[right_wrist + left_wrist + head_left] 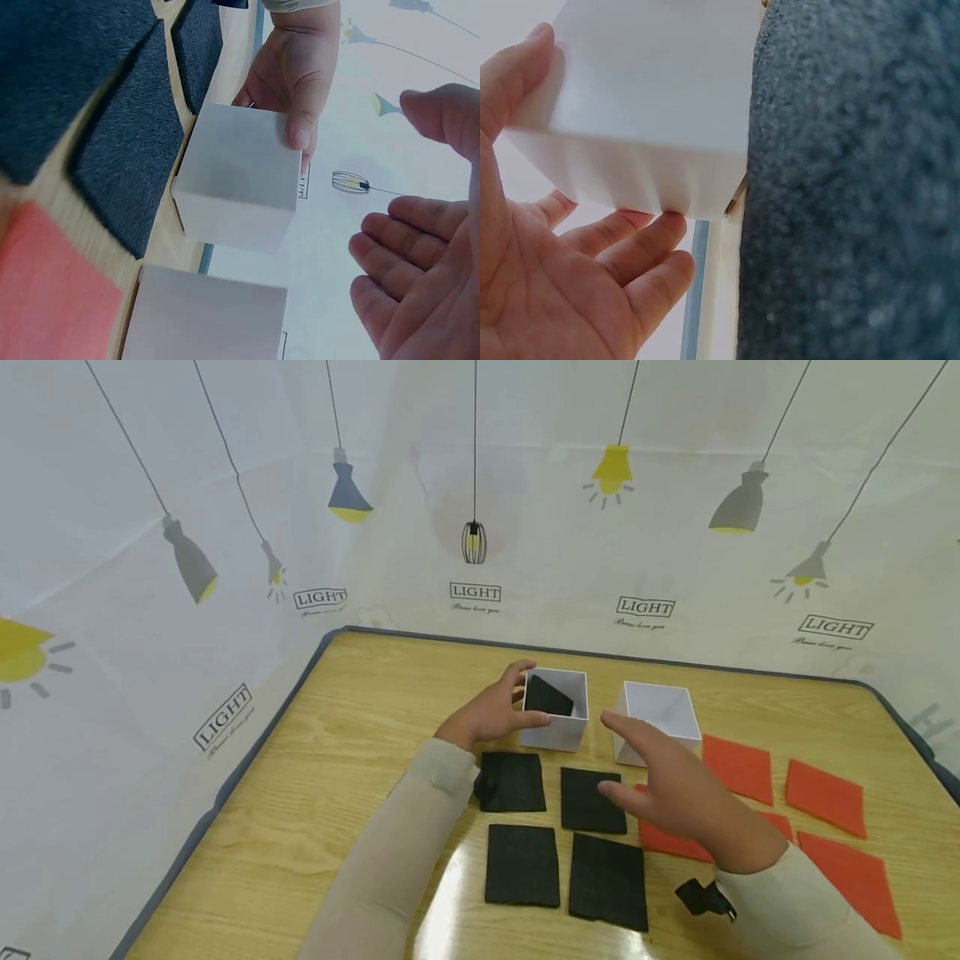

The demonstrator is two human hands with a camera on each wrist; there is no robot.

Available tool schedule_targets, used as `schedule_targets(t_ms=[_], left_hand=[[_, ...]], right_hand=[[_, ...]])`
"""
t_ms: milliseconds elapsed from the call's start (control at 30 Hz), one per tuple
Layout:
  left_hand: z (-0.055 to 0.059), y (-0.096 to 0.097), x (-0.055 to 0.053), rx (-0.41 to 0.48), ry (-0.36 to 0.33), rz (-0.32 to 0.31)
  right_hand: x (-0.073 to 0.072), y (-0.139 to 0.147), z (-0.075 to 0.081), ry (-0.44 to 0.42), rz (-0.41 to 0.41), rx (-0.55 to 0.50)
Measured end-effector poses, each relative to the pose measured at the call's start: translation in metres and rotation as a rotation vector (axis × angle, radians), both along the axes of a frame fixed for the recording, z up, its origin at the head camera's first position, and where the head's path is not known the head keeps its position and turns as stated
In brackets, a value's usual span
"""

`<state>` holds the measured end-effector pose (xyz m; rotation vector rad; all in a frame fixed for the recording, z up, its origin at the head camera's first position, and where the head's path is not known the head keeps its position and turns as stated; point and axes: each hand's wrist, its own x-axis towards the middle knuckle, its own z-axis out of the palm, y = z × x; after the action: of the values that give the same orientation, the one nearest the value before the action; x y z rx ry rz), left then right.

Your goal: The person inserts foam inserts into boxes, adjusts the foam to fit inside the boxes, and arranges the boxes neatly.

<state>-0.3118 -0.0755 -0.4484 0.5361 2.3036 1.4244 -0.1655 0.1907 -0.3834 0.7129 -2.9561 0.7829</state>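
My left hand (495,708) holds a white open-topped box (553,737), thumb on the near face and fingers along its left side. In the left wrist view the fingertips (673,223) press against the box wall. A black square piece (547,696) sits tilted inside that box. My right hand (678,785) hovers over the table with thumb and fingers spread apart, holding nothing. It lies just in front of a second white box (660,710), whose visible inside is bare. The right wrist view shows the right palm (427,300) facing the two boxes.
Several black squares (522,865) lie flat in front of the left box, and several red squares (825,797) lie to the right, some partly behind my right hand. The wooden table (360,760) has a dark edge and meets a white curtain (540,577) printed with lamps.
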Motion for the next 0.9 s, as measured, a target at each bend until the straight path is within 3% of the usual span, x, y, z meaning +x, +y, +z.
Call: schedule_targets(t_ms=[633, 900], left_hand=[[-0.003, -0.001, -0.001, -0.002, 0.009, -0.002], [-0.003, 0.0, -0.002, -0.018, 0.017, -0.004]], right_hand=[[0.034, 0.025, -0.012, -0.099, -0.075, 0.041], [0.039, 0.031, -0.019, -0.163, -0.062, 0.086]])
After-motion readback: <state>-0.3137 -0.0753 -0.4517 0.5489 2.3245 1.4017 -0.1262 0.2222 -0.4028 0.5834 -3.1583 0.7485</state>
